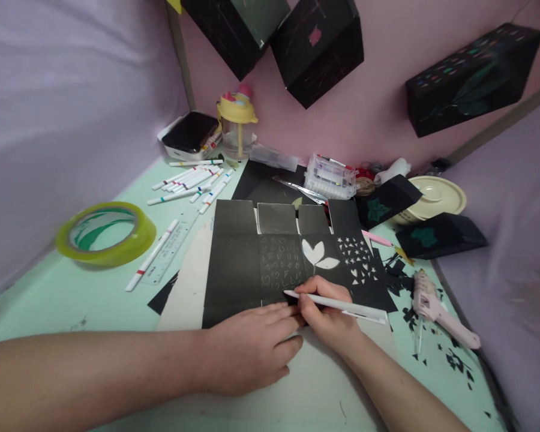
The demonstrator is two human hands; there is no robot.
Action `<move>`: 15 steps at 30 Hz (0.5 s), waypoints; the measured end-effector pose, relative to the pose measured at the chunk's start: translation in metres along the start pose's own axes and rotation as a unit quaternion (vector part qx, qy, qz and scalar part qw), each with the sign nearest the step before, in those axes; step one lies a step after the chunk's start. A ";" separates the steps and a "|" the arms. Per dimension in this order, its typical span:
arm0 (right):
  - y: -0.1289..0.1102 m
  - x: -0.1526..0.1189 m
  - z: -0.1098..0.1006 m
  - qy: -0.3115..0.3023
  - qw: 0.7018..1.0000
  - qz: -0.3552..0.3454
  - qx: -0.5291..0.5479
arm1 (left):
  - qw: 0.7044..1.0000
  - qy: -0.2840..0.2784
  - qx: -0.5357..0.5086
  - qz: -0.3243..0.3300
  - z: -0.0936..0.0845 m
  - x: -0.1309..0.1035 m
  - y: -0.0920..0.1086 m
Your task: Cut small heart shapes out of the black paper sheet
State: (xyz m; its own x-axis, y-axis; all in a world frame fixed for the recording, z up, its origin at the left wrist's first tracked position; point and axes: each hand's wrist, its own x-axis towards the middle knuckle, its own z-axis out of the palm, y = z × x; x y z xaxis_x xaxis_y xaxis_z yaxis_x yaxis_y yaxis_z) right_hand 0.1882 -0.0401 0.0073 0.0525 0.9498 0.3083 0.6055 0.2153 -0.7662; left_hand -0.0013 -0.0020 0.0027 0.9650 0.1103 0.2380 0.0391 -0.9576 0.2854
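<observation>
A white pen (342,305) is pinched in my right hand (330,312), its tip touching a sheet of black card (234,264). Small light outlines of hearts, triangles and stars cover the panel by the tip. To the right, the card has cut-out leaf shapes (315,255) and a panel of small cut-out stars, hearts and triangles (359,261). Fingers stretched out, my left hand (256,345) lies flat along the card's near edge, close to the right hand's fingers. Slits part the flaps at the card's far edge. Beneath the card is a pale board (184,300).
On the left are a tape roll (105,234), a marker (152,255), a clear ruler (173,249) and several more markers (193,180). A glue gun (441,309) and black scraps (459,363) lie right. Black boxes (472,78) hang above; a cup (237,126) stands behind.
</observation>
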 end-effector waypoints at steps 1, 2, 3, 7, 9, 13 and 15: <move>0.000 0.000 0.000 -0.001 1.000 0.000 0.001 | 1.000 0.000 0.001 0.000 0.000 0.000 0.000; 0.000 0.000 0.001 -0.002 1.000 -0.001 0.001 | 1.000 -0.002 0.002 0.000 0.000 0.000 0.000; 0.000 0.000 0.001 -0.003 1.000 -0.003 0.000 | 1.000 -0.003 0.002 0.000 -0.001 0.000 0.000; 0.001 0.000 0.001 -0.013 1.000 -0.003 -0.004 | 1.000 -0.005 0.007 0.002 -0.002 0.001 0.000; 0.000 0.000 0.002 -0.013 1.000 -0.003 -0.002 | 1.000 -0.003 0.009 0.003 -0.002 0.001 0.000; 0.000 0.001 0.002 -0.009 1.000 0.002 0.007 | 1.000 -0.006 0.008 0.005 -0.001 0.001 -0.001; 0.002 0.000 0.000 -0.004 1.000 0.008 0.017 | 1.000 -0.002 0.008 0.005 -0.001 0.001 -0.001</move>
State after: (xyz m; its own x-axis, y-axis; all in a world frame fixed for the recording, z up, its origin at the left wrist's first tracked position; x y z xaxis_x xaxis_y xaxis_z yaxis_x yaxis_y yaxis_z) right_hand 0.1888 -0.0399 0.0056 0.0543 0.9550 0.2916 0.5780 0.2081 -0.7890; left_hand -0.0003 -0.0010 0.0036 0.9662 0.1005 0.2373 0.0340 -0.9625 0.2690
